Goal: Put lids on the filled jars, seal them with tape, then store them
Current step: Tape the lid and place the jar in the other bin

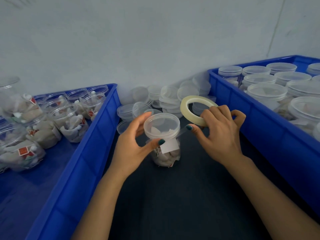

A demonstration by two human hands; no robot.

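A clear plastic jar filled with white pieces stands upright on the dark table, its clear lid on top. My left hand curls round the jar's left side, thumb pressing just under the lid. My right hand grips a ring of clear tape to the right of the jar. A strip of tape stretches from the roll to the jar's neck.
A blue crate on the left holds several open filled jars. A blue crate on the right holds several lidded jars. Loose clear lids pile up against the wall behind the jar.
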